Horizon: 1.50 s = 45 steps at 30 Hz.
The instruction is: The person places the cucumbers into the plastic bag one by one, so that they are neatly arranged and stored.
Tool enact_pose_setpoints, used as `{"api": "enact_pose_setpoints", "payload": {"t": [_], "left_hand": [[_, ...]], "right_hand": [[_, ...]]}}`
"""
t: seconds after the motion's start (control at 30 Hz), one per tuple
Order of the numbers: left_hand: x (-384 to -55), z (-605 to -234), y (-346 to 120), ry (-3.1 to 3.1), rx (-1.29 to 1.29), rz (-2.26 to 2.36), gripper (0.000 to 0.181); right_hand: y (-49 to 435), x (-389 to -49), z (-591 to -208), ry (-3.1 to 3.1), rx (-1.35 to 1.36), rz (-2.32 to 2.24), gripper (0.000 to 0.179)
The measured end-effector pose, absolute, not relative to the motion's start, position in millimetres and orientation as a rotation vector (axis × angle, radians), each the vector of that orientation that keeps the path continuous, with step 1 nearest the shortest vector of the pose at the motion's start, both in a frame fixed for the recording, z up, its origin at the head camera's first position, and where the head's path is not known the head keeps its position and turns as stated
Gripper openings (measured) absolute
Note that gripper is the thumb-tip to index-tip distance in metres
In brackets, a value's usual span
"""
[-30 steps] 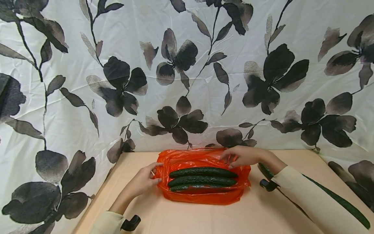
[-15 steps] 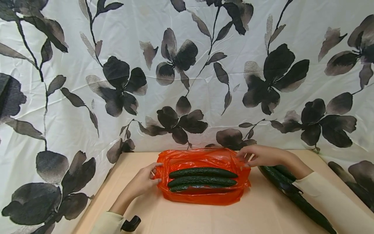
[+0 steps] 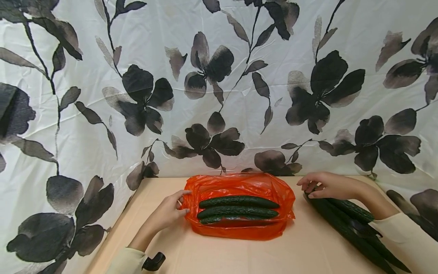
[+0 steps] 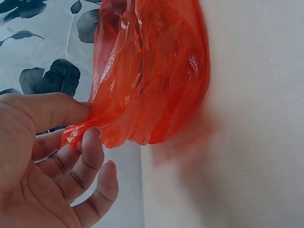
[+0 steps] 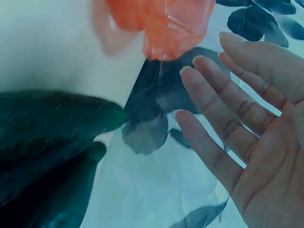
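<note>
Pinching left hand point(image 3: 168, 210): fingers grip the red plastic bag point(image 3: 239, 233) at its left end; a sharp tug could tear it.
Bagged cucumbers point(image 3: 239, 211): lying mid-tabletop point(image 3: 178, 253); could slide if the bag tips.
Right hand point(image 3: 330, 185): fingers relaxed, holding nothing, near the loose cucumbers point(image 3: 338, 224).
Loose cucumbers: piled by the right sleeve point(image 3: 395, 233); its brushing could roll them.

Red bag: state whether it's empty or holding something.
Holding something: in the head view, dark green cucumbers lie within the red bag, the nearest one partly covered by its plastic.
</note>
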<state>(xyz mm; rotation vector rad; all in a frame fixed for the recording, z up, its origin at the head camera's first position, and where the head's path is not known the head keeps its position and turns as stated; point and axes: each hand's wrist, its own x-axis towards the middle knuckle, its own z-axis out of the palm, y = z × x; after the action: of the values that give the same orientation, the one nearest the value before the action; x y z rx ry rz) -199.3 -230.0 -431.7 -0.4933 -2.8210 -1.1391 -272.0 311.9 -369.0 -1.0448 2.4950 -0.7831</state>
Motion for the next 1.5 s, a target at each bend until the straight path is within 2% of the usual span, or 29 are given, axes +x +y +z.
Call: {"api": "enact_pose_setpoints", "payload": {"t": [0.4, 0.9, 1.23, 1.5], "left_hand": [[-200, -430, -227, -2.815, -0.489, -1.121, 0.056], [-200, -432, -230, -2.797, -0.504, -1.137, 0.057], [-198, -430, -231, -2.79, -0.519, -1.147, 0.056], [-198, -429, -232, -2.789, -0.513, -1.144, 0.056]], "right_hand": [[358, -253, -378, 2.505, -0.948, -0.835, 0.054], [402, -244, -386, 2.665, -0.943, -0.68, 0.055], [419, -234, -400, 2.699, -0.793, -0.75, 0.076], [428, -231, -408, 2.619, -0.675, -0.791, 0.086]]}}
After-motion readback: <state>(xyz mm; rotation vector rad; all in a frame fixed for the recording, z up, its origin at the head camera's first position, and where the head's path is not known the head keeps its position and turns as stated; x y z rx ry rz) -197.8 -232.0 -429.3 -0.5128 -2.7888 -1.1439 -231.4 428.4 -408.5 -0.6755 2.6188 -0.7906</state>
